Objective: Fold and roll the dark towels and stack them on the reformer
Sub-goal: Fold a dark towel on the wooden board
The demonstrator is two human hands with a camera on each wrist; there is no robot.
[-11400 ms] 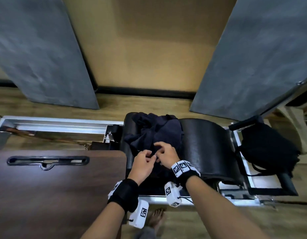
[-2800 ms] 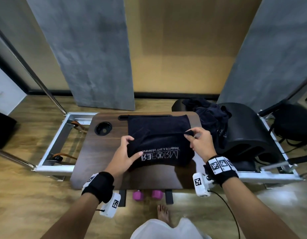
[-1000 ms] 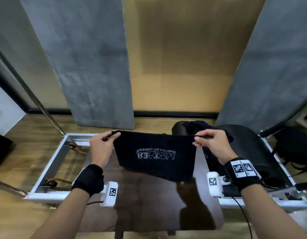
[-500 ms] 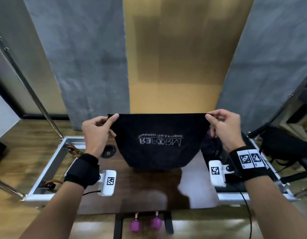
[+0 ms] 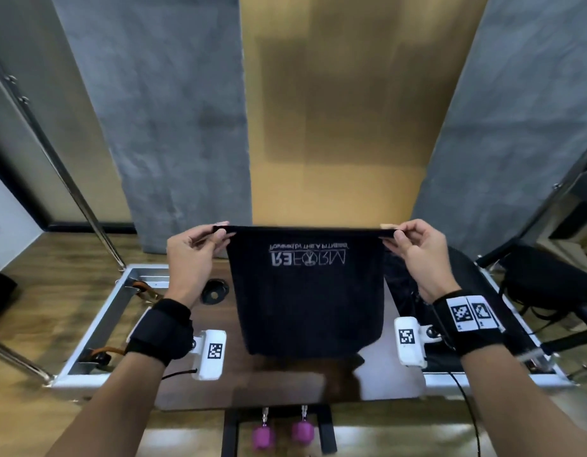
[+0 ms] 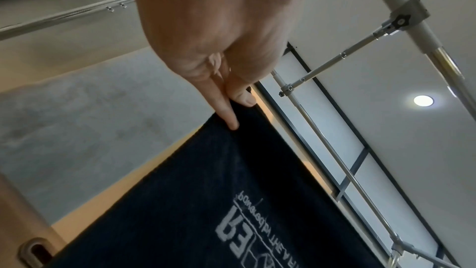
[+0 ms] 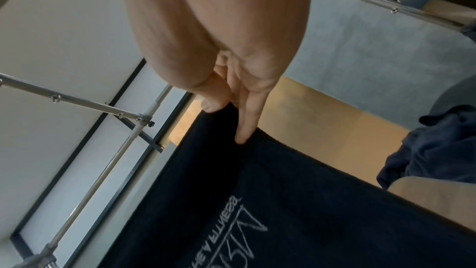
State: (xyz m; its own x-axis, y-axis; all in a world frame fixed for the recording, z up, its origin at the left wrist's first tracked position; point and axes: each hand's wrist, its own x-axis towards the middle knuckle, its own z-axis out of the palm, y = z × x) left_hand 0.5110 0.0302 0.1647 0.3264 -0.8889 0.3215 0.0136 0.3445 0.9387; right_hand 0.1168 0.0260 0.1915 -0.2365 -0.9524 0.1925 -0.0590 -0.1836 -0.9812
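Observation:
A dark towel (image 5: pixel 305 298) with pale upside-down lettering hangs in the air above the brown wooden board (image 5: pixel 285 380) of the reformer. My left hand (image 5: pixel 199 249) pinches its upper left corner, and my right hand (image 5: pixel 414 249) pinches the upper right corner, so the top edge is stretched taut. In the left wrist view thumb and forefinger (image 6: pixel 226 113) clamp the towel (image 6: pixel 231 211). The right wrist view shows the same pinch (image 7: pixel 244 121) on the towel (image 7: pixel 283 211). A heap of more dark towels (image 5: pixel 401 278) lies behind my right hand on the black padded barrel (image 5: pixel 473 278).
The white metal reformer frame (image 5: pixel 97 328) surrounds the board, with a round hole (image 5: pixel 214 290) in the board's left part. Two purple dumbbells (image 5: pixel 282 433) sit on the floor below. A black bag (image 5: pixel 546 285) lies at the right. A slanted metal pole (image 5: pixel 64 169) rises at the left.
Both hands have lifted the towel off the board and raised it higher, pulling the top edge straight. The lower edge now hangs free above the board.

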